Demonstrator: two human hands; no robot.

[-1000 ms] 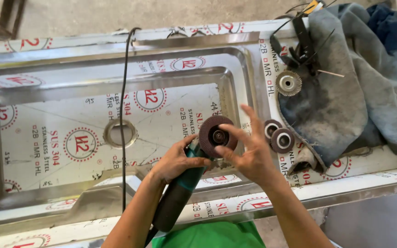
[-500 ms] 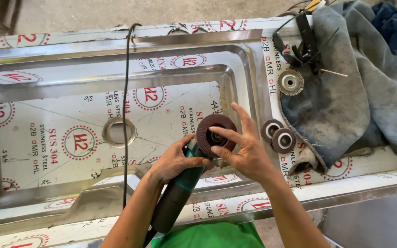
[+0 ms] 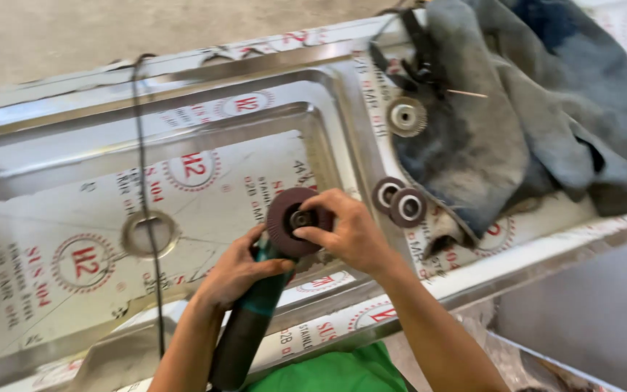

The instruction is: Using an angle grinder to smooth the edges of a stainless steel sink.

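Note:
My left hand [image 3: 235, 273] grips the neck of a teal and black angle grinder [image 3: 244, 330], whose body runs down toward my green shirt. A dark red-brown flap disc [image 3: 286, 221] sits on the grinder head, facing up. My right hand [image 3: 350, 232] rests over the disc's right side with its fingers curled on the metal nut at the disc's centre. Both hands hover above the front rim of a stainless steel sink [image 3: 332, 120] covered in white printed protective film.
Two spare discs [image 3: 398, 202] lie on the sink's drainboard just right of my right hand, and another disc [image 3: 406, 116] lies farther back. A crumpled grey-blue cloth [image 3: 517, 123] covers the right end. The grinder's black cord [image 3: 141, 181] crosses the basin past the drain hole [image 3: 149, 234].
My right hand's fingers, spread over the disc a second ago, have closed onto the centre nut. The view has shifted slightly; the grinder stays in my left hand.

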